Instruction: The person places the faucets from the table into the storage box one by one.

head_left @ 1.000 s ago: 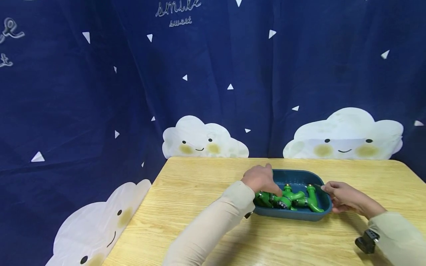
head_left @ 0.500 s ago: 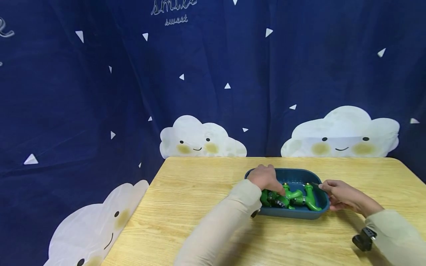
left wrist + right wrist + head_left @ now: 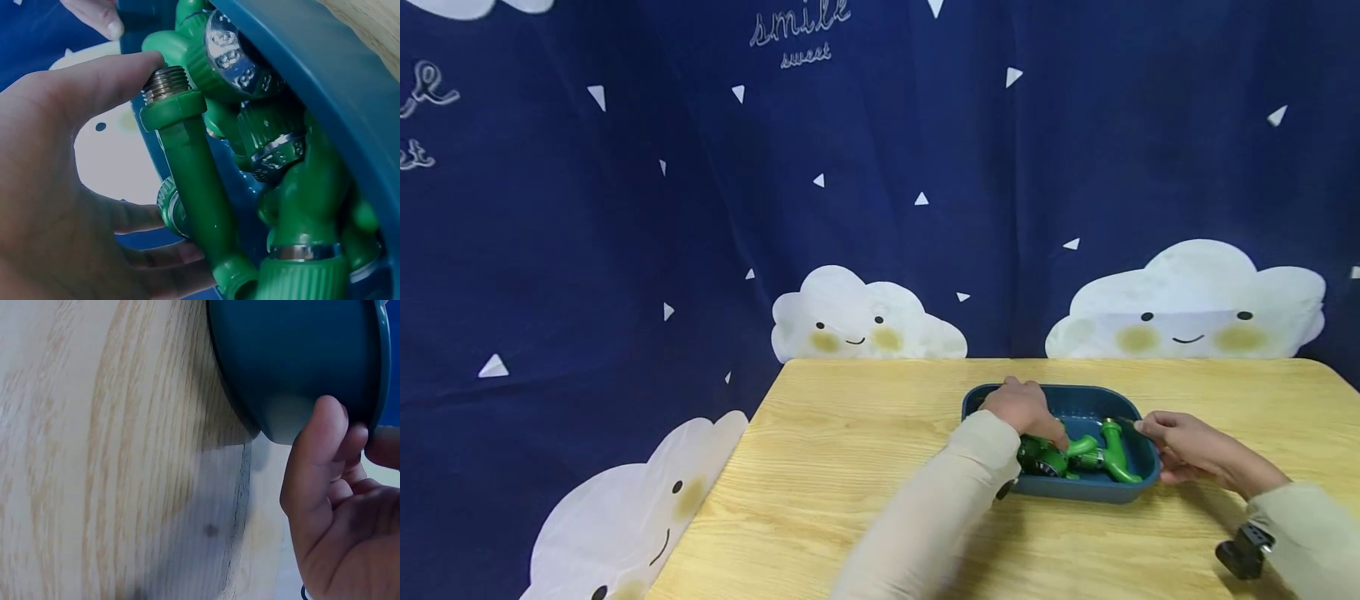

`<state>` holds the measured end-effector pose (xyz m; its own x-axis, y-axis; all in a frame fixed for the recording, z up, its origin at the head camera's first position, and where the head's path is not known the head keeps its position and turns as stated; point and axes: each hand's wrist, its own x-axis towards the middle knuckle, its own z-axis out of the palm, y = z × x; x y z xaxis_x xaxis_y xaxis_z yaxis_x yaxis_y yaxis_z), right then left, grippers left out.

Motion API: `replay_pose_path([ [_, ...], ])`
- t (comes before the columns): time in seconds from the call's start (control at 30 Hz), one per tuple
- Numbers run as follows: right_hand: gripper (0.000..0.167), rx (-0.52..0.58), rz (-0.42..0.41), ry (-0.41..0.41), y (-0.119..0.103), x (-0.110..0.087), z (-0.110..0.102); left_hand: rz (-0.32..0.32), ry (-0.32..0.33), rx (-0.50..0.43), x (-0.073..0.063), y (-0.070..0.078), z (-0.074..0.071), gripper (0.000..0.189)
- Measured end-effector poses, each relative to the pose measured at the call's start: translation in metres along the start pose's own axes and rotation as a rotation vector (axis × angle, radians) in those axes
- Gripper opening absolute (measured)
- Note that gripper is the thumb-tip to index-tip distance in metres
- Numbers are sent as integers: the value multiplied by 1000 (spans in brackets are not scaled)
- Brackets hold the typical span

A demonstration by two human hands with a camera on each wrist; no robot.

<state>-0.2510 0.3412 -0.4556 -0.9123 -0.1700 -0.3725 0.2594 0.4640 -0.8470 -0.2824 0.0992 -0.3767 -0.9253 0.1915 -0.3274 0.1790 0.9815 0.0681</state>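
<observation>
Fingers [image 3: 106,72] of the left hand [image 3: 1021,407] are curled around one green faucet fitting [image 3: 187,181] inside the dark blue tray [image 3: 1078,490]; in the left wrist view the thumb lies on its brass threaded end [image 3: 164,83] at about 12 o'clock, and the other fingers come from under the green stem, so the hand is clamped on this piece. It seems a little lifted from the rest, but I cannot tell if it is free of them. Around it the other green fittings [image 3: 1097,458] lie in a heap in the tray, with chrome rings and one chrome knob, touching each other. The right hand [image 3: 1183,450] holds the tray at its 3 o'clock end; in the right wrist view the thumb [image 3: 315,456] presses on the outer wall of the tray [image 3: 300,362] while the other fingertips go over the rim, so this hand pinches the edge. Compared with a second ago, the left hand has gone deeper toward the middle of the heap and covers more of the fittings, and the right hand stays at the same end. I judge from this that the picking of one fitting is just beginning, with the tray kept steady. The tray stands on the wooden table [image 3: 865,467], at 1 o'clock from its centre, before the blue cloud curtain [image 3: 625,208].
</observation>
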Motion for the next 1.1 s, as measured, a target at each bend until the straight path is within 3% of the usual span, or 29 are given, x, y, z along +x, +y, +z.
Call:
replay_pose_path([
  [0.33,31,30,-27,-38,-1,-1,-4,-49,10,-56,10,1,-1,62],
  [0.57,28,48,-18,-27,-1,0,-5,-38,-3,-106,16,3,0,46],
  [0.83,29,62,-20,-48,1,-4,-8,-60,-38,-93,17,6,0,64],
  [1.1,27,100,-11,-64,4,-6,-7,-64,-87,-133,16,8,1,71],
])
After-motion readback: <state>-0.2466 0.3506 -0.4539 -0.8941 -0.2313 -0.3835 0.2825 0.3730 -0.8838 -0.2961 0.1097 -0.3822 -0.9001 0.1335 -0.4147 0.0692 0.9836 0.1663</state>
